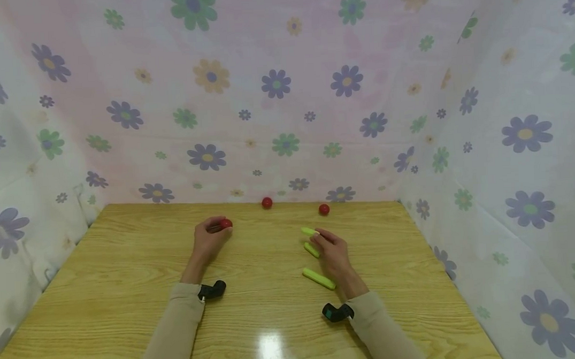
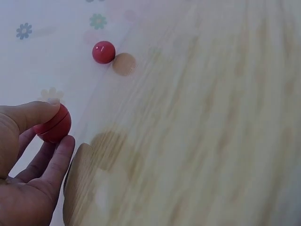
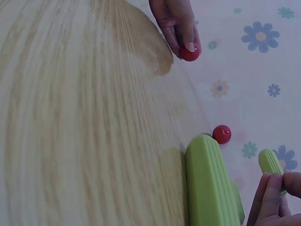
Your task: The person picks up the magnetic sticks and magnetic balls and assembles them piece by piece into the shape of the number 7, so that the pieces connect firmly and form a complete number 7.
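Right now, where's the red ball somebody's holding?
In the head view, the red ball is left of centre, pinched by the left hand.

A wooden table [image 1: 262, 271] with yellow-brown grain fills the near part of the scene, a bright light reflection [image 1: 272, 351] gleaming at the middle of its near side. Beyond its far edge hangs a pinkish backdrop [image 1: 245, 93] printed with purple, green and orange flowers [image 1: 276, 84], while whiter flowered cloths flank the tabletop at left [image 1: 15, 180] and right [image 1: 489, 165].
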The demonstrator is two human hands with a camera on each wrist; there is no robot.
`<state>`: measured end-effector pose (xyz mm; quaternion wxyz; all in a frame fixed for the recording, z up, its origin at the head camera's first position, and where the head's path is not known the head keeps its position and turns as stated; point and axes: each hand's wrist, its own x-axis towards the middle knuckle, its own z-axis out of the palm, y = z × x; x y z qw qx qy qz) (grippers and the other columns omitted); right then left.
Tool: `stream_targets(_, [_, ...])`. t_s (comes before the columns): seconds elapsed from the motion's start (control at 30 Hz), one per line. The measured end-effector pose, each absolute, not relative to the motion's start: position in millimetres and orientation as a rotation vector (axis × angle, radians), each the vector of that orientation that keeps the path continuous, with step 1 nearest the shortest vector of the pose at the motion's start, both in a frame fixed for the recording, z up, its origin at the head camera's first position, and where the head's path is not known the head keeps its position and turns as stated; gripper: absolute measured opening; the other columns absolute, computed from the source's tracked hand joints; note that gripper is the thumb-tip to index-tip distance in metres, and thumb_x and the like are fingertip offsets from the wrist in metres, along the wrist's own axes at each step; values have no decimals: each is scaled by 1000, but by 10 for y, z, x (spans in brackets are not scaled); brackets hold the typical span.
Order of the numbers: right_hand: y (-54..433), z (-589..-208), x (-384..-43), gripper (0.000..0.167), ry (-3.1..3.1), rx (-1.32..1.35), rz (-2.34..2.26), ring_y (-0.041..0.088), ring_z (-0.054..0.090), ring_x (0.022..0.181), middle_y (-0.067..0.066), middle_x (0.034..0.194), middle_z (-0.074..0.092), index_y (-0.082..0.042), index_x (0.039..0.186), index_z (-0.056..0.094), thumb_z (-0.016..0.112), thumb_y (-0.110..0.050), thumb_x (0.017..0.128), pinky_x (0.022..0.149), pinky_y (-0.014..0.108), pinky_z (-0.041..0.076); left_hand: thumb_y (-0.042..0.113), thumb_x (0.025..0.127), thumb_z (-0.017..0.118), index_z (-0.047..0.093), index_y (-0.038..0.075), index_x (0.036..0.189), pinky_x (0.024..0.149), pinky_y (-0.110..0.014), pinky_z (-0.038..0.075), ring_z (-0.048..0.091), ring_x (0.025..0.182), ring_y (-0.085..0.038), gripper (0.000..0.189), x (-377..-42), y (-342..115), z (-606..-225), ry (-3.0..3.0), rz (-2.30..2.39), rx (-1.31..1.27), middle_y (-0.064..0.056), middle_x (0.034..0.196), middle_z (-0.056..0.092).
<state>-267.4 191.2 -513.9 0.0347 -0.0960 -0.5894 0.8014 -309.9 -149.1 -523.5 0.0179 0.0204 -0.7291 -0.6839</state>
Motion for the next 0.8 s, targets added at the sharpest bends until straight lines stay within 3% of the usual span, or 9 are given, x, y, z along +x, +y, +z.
stream_targets(0.23, [1810, -5176, -2684, 36, -1820, -283, 2463, 5, 71, 83, -1, 95, 69, 16, 133, 57, 62, 1, 100, 84, 20, 58, 13, 94, 74, 64, 6, 131, 87, -30, 58, 60, 118, -31, 39, -3054, -1420, -5224, -2284, -2143, 26, -20, 128, 61])
stream_targets(0.53, [1716, -5139, -2669, 37, -1907, -224, 2417, 5, 70, 87, 10, 114, 66, 15, 135, 56, 60, 0, 101, 92, 23, 57, 11, 93, 74, 65, 2, 129, 82, -27, 59, 62, 114, -30, 38, -3060, -1282, -5246, -2239, -2184, 1, -22, 126, 63])
stream_targets(0.8, [1642, -5157, -2728, 35, -1916, -171, 2442, 6, 70, 88, 15, 120, 65, 16, 134, 56, 59, 1, 101, 91, 21, 56, 10, 93, 74, 65, 2, 129, 85, -30, 58, 63, 117, -31, 37, -3028, -1171, -5216, -2227, -2217, -32, -23, 127, 64])
